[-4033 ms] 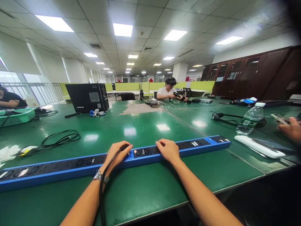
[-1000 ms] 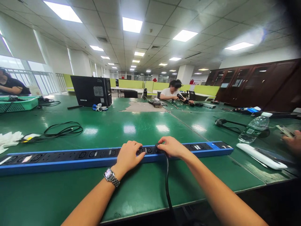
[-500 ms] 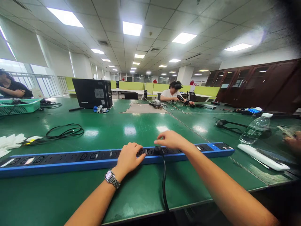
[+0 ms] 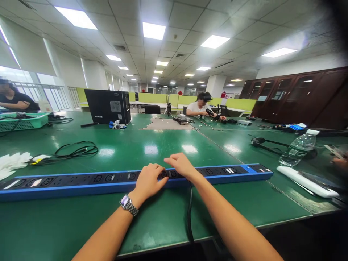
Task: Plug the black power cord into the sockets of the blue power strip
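My left hand (image 4: 150, 181), with a metal watch (image 4: 129, 204) on its wrist, rests on a long blue and black power strip (image 4: 92, 187). Its fingers bend over the far edge and the thumb lies along the near side. Above the strip, just to the right, my right hand (image 4: 179, 165) hovers with loosely bent fingers pointing left; nothing shows in them. A black power cord (image 4: 189, 214) runs from under my right wrist toward the table's front edge. Its plug is hidden behind that wrist.
On the green table (image 4: 136, 148) lie a coiled black cable (image 4: 76, 152), a computer case (image 4: 108, 107) and a green basket (image 4: 29, 122). A water bottle (image 4: 299, 150) and a white device (image 4: 301, 181) are at right. Other people sit at the far side, the left and the right edge.
My right hand has moved left along the strip, and its wrist now covers the plug that was visible before. My left hand stays in place.
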Action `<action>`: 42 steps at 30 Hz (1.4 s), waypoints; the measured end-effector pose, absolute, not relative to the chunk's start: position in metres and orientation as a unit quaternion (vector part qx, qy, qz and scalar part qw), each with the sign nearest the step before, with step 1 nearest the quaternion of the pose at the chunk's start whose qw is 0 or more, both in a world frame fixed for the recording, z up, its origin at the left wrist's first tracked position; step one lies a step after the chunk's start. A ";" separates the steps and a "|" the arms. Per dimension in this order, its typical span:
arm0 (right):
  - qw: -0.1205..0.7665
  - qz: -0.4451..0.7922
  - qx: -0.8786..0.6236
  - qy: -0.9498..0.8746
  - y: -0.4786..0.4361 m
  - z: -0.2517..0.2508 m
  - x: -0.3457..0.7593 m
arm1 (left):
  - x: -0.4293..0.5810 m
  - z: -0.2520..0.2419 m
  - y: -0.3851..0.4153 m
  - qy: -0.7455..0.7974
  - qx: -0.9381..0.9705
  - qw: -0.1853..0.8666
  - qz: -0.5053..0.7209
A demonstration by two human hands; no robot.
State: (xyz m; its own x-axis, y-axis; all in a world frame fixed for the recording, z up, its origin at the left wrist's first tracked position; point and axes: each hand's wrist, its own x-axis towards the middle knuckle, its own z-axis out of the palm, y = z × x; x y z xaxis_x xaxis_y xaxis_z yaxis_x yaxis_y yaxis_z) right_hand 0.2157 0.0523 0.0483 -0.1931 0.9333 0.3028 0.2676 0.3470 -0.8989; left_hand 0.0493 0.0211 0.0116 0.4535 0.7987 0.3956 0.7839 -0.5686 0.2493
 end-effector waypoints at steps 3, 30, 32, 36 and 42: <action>0.452 0.349 -0.452 -0.685 0.055 0.042 0.216 | 0.048 0.012 0.021 0.458 0.855 0.017 0.244; 0.581 0.245 -0.495 -0.597 0.053 0.013 0.243 | 0.046 0.013 0.020 0.451 0.855 0.033 0.254; 0.594 0.217 -0.516 -0.578 0.055 0.004 0.256 | 0.046 0.013 0.019 0.450 0.855 0.034 0.254; 0.551 0.204 -0.525 -0.615 0.049 -0.004 0.280 | 0.046 0.013 0.020 0.448 0.856 0.035 0.255; 0.444 0.224 -0.482 -0.722 0.024 0.000 0.303 | 0.045 0.011 0.021 0.446 0.858 0.036 0.254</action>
State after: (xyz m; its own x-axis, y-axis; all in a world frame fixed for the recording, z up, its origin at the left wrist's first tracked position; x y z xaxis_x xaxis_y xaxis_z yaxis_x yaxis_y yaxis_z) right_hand 0.3033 0.0236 -0.0004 -0.1412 0.8941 0.4250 0.4971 0.4353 -0.7506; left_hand 0.0450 0.0215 0.0112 0.4735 0.7828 0.4038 0.7460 -0.6001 0.2887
